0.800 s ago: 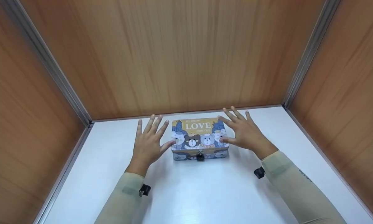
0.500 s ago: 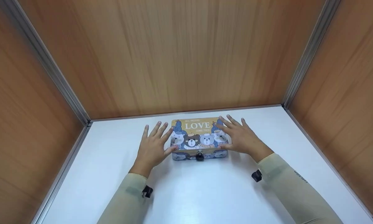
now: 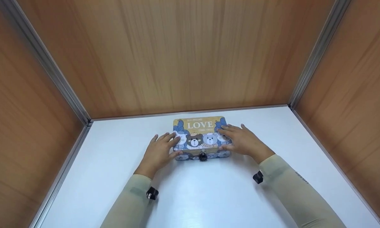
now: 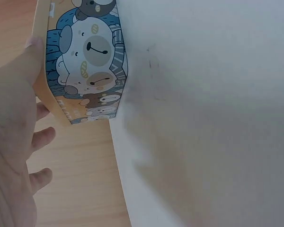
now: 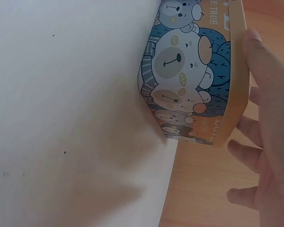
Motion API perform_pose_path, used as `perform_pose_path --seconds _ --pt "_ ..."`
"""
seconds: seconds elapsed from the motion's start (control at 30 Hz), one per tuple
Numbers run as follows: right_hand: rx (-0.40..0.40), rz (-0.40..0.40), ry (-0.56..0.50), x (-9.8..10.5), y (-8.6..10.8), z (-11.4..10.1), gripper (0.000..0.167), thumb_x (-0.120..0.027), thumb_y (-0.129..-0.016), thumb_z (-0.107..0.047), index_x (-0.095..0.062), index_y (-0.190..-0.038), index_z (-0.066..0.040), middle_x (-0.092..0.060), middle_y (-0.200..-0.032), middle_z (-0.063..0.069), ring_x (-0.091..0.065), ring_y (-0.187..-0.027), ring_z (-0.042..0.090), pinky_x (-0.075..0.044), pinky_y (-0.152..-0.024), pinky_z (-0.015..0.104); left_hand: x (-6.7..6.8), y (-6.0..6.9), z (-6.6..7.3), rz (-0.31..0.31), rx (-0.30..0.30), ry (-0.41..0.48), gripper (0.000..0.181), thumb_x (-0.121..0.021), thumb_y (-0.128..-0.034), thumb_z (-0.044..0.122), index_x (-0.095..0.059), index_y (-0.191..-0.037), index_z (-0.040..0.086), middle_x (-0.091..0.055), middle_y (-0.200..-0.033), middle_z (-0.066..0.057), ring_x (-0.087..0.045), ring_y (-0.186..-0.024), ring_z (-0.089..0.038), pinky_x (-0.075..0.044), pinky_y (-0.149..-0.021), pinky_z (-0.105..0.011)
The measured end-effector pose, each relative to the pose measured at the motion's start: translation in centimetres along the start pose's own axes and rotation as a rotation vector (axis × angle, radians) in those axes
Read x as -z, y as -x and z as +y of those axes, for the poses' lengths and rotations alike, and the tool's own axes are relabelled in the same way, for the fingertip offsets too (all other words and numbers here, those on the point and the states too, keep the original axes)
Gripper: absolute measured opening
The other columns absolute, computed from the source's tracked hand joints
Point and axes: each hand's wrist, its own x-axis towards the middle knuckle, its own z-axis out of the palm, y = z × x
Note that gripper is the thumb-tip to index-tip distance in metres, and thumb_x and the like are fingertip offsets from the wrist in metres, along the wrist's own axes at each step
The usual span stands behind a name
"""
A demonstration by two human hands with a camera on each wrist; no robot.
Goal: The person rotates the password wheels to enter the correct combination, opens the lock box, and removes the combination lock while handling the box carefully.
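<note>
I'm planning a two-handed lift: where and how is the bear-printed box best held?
Probably grip the box by its end walls, left hand and right hand from opposite sides: it sits flat with the dark clasp in front.

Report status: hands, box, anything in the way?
Left hand and right hand at opposite ends of the box, both loosely spread, contact unclear. Box closed on the table, black lock at front. No obstruction seen between hands and box.
</note>
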Motion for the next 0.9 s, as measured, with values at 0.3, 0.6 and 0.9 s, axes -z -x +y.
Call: perform_pose_path --seconds 0.3,0.6,0.9 --pt "-0.023 -0.029 -0.028 0.4 0.0 0.0 0.087 -0.068 -0.104 -0.074 -0.042 -0.176 -0.033 -0.032 -0.188 0.0 -0.028 -0.176 0.034 -0.017 -0.142 0.069 -0.2 -0.1 0.7 0.086 0.008 0.059 0.065 -0.078 -0.1048 0.059 -0.063 -0.162 0.031 -0.05 -0.178 0.0 -0.042 -0.17 -0.034 -0.031 -0.141 -0.061" --pt "0.097 0.226 0.007 1.5 0.8 -1.0 0.062 -0.074 -0.108 -0.058 -0.069 -0.155 -0.018 -0.066 -0.163 0.007 -0.059 -0.154 0.034 -0.047 -0.132 0.059 -0.1 0.2 3.2 0.376 -0.232 0.006 0.024 -0.083 -0.1053 0.039 -0.086 -0.121 0.021 -0.074 -0.131 0.002 -0.066 -0.12 -0.017 -0.063 -0.104 -0.034" --pt "0.177 0.264 -0.232 0.5 1.9 -4.1 0.02 -0.078 -0.109 -0.034 -0.081 -0.111 -0.015 -0.078 -0.093 -0.004 -0.069 -0.082 0.01 -0.063 -0.076 0.032 -1.3 0.1 5.4 -0.029 -0.155 0.382 0.031 -0.08 -0.1074 0.028 -0.081 -0.134 0.013 -0.081 -0.136 -0.003 -0.078 -0.124 -0.025 -0.064 -0.113 -0.046"
